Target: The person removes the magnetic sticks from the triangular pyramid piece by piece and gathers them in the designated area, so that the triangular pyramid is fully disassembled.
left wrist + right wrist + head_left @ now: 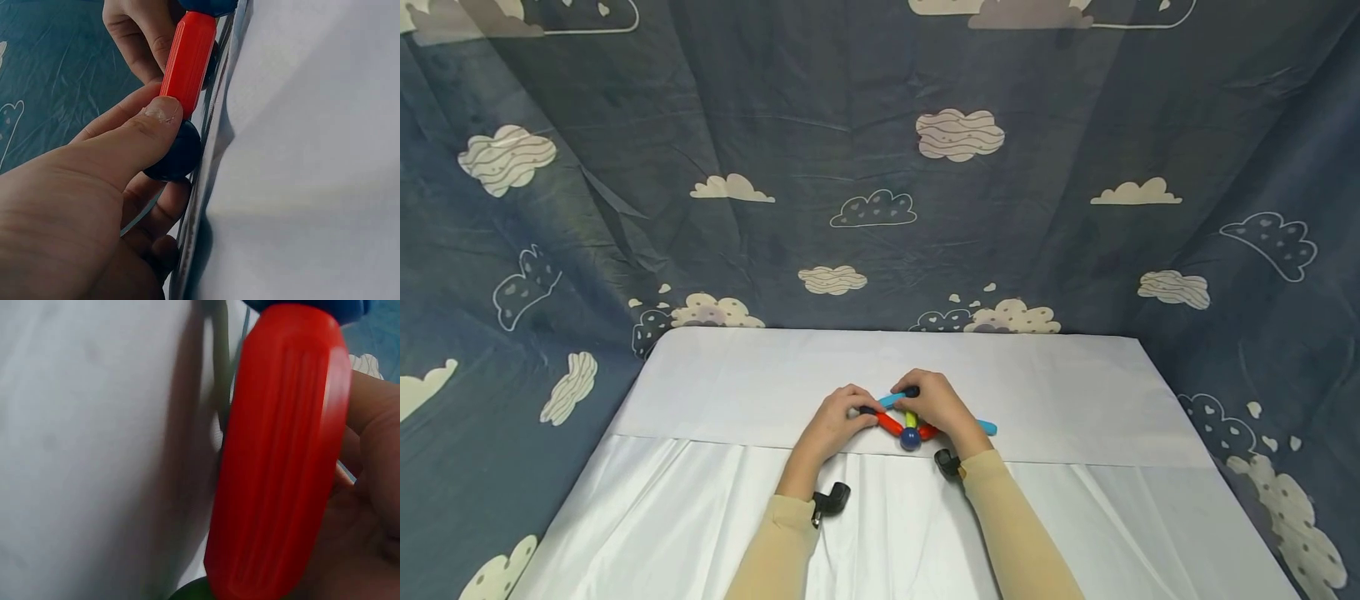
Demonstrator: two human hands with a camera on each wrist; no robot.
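My left hand [835, 423] pinches a red rod [189, 62] where it meets a dark blue ball [178, 153], thumb on top. This red rod runs to a blue front ball [910, 438], from which a yellow-green rod [912, 419] and a second red rod [278, 450] also extend. Across the back, my right hand [938, 402] holds a light blue rod [892, 400] near a dark ball [912, 392]. Both hands are on this one ball-and-rod toy. My right palm and wrist hide part of its right side.
Another light blue rod end [987, 427] shows beyond my right wrist. The toy is on a white-covered table [1037, 400], with a cloth seam just in front. A dark blue cloud-patterned curtain [880, 258] hangs behind the table and along both sides.
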